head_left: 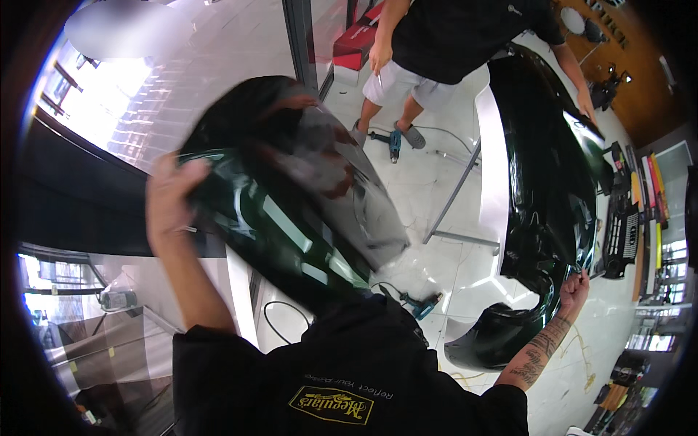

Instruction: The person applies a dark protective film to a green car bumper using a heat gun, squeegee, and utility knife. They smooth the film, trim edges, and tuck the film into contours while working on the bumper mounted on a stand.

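Note:
My left hand (171, 203), smeared by motion, has its fingers curled on the left edge of a glossy dark green curved car panel (254, 218). That panel is tilted in front of me, and its right part looks grey and reflective. To my right lies a large dark green car bumper (549, 182) with a cut-out at its near end. My right hand (574, 289) is closed at the bumper's right edge, the fingertips pinched together. Whatever is between them is too small to make out.
Across from me a person in a black shirt (465, 36) has one hand on the bumper and a thin tool in the other. Two teal heat guns (395, 145) lie on the floor with cords. A metal stand (458, 189) stands beside the bumper. Car parts (623, 236) line the right side.

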{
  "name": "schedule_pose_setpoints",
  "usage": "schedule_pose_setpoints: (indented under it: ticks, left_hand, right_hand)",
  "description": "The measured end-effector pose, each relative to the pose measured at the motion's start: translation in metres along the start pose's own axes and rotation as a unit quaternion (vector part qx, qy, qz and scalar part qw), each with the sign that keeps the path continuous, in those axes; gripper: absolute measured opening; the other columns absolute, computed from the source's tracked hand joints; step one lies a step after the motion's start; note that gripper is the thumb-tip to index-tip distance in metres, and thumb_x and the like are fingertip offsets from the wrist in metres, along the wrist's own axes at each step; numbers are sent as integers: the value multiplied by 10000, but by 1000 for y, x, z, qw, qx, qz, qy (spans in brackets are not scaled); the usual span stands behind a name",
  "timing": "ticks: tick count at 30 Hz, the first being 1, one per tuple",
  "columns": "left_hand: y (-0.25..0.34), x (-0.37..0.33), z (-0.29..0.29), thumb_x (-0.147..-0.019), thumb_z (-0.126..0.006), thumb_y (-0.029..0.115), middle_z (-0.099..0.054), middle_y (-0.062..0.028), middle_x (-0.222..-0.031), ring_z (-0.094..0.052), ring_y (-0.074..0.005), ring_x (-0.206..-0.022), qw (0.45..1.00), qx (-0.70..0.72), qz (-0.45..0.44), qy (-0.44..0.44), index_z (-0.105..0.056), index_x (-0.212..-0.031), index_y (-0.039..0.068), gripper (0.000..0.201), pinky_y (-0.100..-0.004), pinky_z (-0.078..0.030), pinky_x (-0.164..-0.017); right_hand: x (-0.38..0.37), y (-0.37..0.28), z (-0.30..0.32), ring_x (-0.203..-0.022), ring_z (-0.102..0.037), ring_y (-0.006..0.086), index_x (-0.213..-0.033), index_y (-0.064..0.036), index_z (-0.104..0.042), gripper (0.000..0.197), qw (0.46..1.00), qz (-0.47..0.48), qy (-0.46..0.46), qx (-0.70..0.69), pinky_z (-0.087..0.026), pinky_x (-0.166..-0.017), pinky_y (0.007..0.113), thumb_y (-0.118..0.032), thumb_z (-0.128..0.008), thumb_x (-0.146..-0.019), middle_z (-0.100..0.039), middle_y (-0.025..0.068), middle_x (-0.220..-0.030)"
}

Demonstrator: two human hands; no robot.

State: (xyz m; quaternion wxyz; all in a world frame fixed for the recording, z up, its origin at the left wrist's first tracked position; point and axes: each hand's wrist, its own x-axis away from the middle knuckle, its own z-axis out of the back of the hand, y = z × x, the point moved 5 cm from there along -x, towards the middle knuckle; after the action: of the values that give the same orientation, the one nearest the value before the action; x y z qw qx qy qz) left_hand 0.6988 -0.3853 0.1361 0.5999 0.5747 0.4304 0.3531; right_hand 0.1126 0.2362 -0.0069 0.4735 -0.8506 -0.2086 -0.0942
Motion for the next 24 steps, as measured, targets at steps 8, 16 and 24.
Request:
schedule_pose_setpoints:
  ticks: [8,16,24]
  left_hand:
    - [-292,150,251,-865,-697,296,-617,-146,-1112,-542,-255,-1009,920,-249,173,250,-627,-1062,-45,400,-407,-418,-907]
    - [-458,267,274,-829,-712,232,-589,-79,-787,-555,-245,-687,844,-163,389,332,-635,-872,14,235,-434,-496,-650]
    - [-397,162,189,-916,-610,178,-633,-143,-1055,-602,-251,-902,927,-226,193,229,-613,-1138,-68,332,-374,-499,-836]
  right_hand:
    - [4,47,15,-358,-293,67,-674,-115,-469,302,982,13,62,176,-241,-331,222,-245,-642,-884,-313,-48,-471]
    - [18,63,46,-362,-310,48,-859,-58,-575,191,976,-18,83,201,-213,-317,201,-229,-660,-877,-431,-33,-566]
    - [37,70,22,-367,-310,54,-756,-43,-551,222,961,-6,31,274,-219,-347,212,-193,-666,-873,-402,-52,-517]
